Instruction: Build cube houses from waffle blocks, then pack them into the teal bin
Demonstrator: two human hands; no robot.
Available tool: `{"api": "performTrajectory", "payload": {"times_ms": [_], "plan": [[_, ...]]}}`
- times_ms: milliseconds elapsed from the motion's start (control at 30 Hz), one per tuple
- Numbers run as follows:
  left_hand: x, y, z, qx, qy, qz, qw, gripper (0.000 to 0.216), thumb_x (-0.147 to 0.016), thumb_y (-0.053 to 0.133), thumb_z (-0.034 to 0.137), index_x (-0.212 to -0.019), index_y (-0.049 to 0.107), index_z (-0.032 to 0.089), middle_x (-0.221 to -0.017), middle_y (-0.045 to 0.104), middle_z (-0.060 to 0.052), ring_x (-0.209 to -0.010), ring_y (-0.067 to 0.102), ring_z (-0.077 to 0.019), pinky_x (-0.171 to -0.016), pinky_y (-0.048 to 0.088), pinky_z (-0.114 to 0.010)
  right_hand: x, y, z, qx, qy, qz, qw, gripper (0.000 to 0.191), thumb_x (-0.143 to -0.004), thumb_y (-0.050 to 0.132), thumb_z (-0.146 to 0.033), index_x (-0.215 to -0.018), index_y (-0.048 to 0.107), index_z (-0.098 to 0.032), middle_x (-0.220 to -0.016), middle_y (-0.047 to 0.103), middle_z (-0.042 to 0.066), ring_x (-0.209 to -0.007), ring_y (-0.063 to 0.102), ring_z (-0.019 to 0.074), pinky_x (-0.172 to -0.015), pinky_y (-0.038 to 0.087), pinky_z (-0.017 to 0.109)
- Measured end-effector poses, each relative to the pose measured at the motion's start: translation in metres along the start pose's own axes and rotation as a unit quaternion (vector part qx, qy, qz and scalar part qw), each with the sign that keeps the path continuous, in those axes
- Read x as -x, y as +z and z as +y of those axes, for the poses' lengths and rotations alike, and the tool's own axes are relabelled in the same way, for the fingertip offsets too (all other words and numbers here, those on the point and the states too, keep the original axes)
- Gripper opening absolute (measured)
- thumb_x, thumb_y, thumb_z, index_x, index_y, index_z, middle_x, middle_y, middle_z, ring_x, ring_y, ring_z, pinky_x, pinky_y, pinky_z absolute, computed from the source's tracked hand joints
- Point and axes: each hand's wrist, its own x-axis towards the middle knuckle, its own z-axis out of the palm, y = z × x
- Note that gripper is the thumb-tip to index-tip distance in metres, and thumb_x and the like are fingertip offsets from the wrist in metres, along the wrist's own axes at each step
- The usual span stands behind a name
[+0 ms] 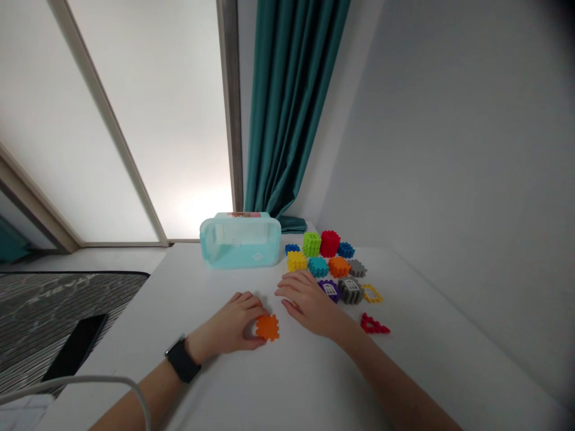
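Observation:
My left hand, with a black watch on the wrist, pinches a flat orange toothed block that rests on the white table. My right hand lies flat with fingers stretched out, just right of it and empty. Beyond its fingertips sits a cluster of coloured toothed blocks: yellow, teal, orange, green, red, grey and purple. A red triangular frame piece lies right of my right wrist.
A light blue plastic box stands at the table's far edge, left of the blocks. A yellow frame piece lies by the grey block. A black phone lies on the striped surface at left. A white cable crosses the near left. Teal curtain behind.

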Motion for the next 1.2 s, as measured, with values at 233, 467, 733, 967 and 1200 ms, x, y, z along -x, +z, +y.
{"api": "performTrajectory", "payload": {"times_ms": [233, 467, 733, 967, 1200], "plan": [[0.002, 0.014, -0.002, -0.042, 0.014, 0.071, 0.997, 0.024, -0.077, 0.074, 0.032, -0.096, 0.063, 0.022, -0.099, 0.066, -0.005, -0.090, 0.062, -0.0211, -0.082, 0.045, -0.034, 0.012, 0.011, -0.015, -0.027, 0.028, 0.071, 0.997, 0.025, -0.094, 0.051, -0.010, -0.106, 0.067, -0.026, -0.103, 0.072, 0.006, -0.108, 0.063, 0.0248, -0.110, 0.037, 0.055], [-0.001, 0.005, 0.006, -0.119, 0.023, 0.215, 0.969, 0.018, -0.089, 0.066, 0.038, -0.093, 0.062, 0.020, -0.099, 0.068, -0.007, -0.084, 0.063, -0.0188, -0.078, 0.048, -0.035, 0.019, 0.018, -0.026, -0.107, 0.070, 0.167, 0.978, 0.025, -0.095, 0.049, -0.015, -0.112, 0.063, -0.027, -0.105, 0.069, 0.008, -0.102, 0.064, 0.0243, -0.099, 0.049, 0.047], [-0.002, 0.003, 0.012, -0.130, 0.001, 0.322, 0.938, 0.018, -0.090, 0.068, 0.039, -0.094, 0.064, 0.022, -0.096, 0.072, -0.006, -0.077, 0.064, -0.0169, -0.078, 0.049, -0.037, 0.015, 0.042, -0.035, -0.335, 0.242, 0.205, 0.887, 0.036, -0.097, 0.053, -0.032, -0.132, 0.045, -0.026, -0.090, 0.069, 0.004, -0.081, 0.069, 0.0195, -0.079, 0.058, 0.037], [-0.005, 0.012, 0.015, -0.122, 0.002, 0.312, 0.942, 0.019, -0.092, 0.067, 0.040, -0.096, 0.064, 0.021, -0.093, 0.071, -0.006, -0.080, 0.065, -0.0184, -0.075, 0.047, -0.036, 0.014, 0.047, -0.033, -0.378, 0.263, 0.211, 0.862, 0.022, -0.093, 0.058, -0.037, -0.109, 0.063, -0.023, -0.085, 0.072, 0.004, -0.079, 0.070, 0.0204, -0.074, 0.058, 0.035], [-0.002, 0.013, 0.007, -0.096, 0.014, 0.249, 0.964, 0.054, -0.089, 0.068, 0.046, -0.130, 0.053, 0.014, -0.106, 0.067, -0.013, -0.098, 0.063, -0.0263, -0.084, 0.050, -0.040, 0.015, 0.040, -0.029, -0.298, 0.292, 0.209, 0.884, 0.021, -0.090, 0.059, -0.035, -0.099, 0.074, -0.023, -0.093, 0.076, 0.007, -0.084, 0.069, 0.0229, -0.076, 0.058, 0.037]]}}
